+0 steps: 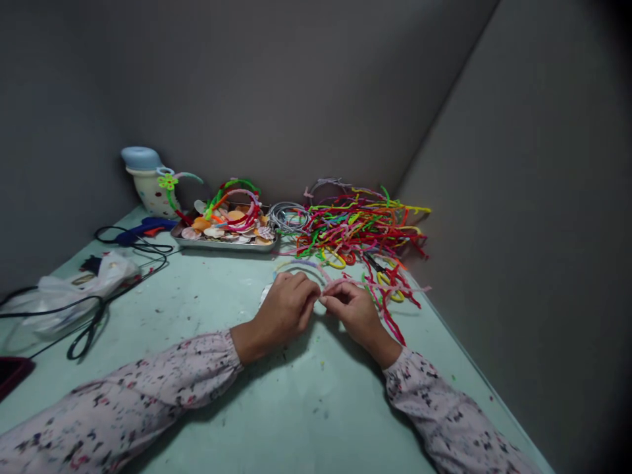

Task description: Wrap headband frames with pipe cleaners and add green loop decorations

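Observation:
My left hand [291,301] is closed, its fingertips pinching a slim headband [301,263] wrapped in pastel blue, purple and pink fuzz. The headband arches up behind my fingers, and its lower part is hidden by them. Close beside it, my right hand [356,313] pinches a pale pink pipe cleaner [405,288] between thumb and forefinger. The pipe cleaner's loose end sticks out to the right over the table. Both sets of fingertips almost meet where pipe cleaner and headband come together; the exact contact is too small to make out.
Behind my hands lie a metal tray [227,246] of shells with decorated headbands, grey hoops [289,217] and a heap of pipe cleaners [360,220]. Yellow-handled scissors [390,288] lie right. At left are a tumbler [151,187], a blue glue gun [143,229], black cables and a plastic bag [74,293].

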The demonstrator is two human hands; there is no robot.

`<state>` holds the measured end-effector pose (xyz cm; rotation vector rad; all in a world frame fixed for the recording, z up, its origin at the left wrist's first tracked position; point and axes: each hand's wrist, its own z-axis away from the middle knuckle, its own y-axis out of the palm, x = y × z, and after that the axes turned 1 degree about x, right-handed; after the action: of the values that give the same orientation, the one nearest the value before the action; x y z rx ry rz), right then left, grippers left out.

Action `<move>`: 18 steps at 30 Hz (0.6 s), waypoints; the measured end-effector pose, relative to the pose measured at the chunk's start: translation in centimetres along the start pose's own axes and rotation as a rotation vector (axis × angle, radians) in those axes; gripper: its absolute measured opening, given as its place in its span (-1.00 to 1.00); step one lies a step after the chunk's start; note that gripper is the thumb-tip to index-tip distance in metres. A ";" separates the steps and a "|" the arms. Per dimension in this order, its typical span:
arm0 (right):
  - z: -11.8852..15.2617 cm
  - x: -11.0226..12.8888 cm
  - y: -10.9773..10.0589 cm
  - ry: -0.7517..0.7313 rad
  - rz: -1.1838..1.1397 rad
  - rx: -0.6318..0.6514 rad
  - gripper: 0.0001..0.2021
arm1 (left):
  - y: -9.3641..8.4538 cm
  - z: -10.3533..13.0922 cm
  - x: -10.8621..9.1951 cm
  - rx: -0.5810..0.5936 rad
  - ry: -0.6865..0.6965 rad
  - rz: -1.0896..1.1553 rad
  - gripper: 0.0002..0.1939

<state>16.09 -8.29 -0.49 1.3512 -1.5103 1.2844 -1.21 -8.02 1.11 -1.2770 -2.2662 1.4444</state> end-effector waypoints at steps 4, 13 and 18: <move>0.0 -0.3 -0.1 -0.021 0.020 0.018 -0.90 | 0.2 -0.1 0.2 -0.015 0.001 -0.004 -0.89; 0.0 -0.4 0.0 -0.103 0.041 0.056 -0.88 | 0.3 -0.2 0.5 -0.019 -0.006 0.011 -0.89; 0.1 -0.2 0.0 -0.059 0.029 0.047 -0.88 | 0.4 -0.1 0.5 -0.018 0.003 0.005 -0.89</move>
<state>16.09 -8.34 -0.69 1.4133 -1.5539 1.3163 -1.20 -7.56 0.65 -1.2902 -2.2807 1.4258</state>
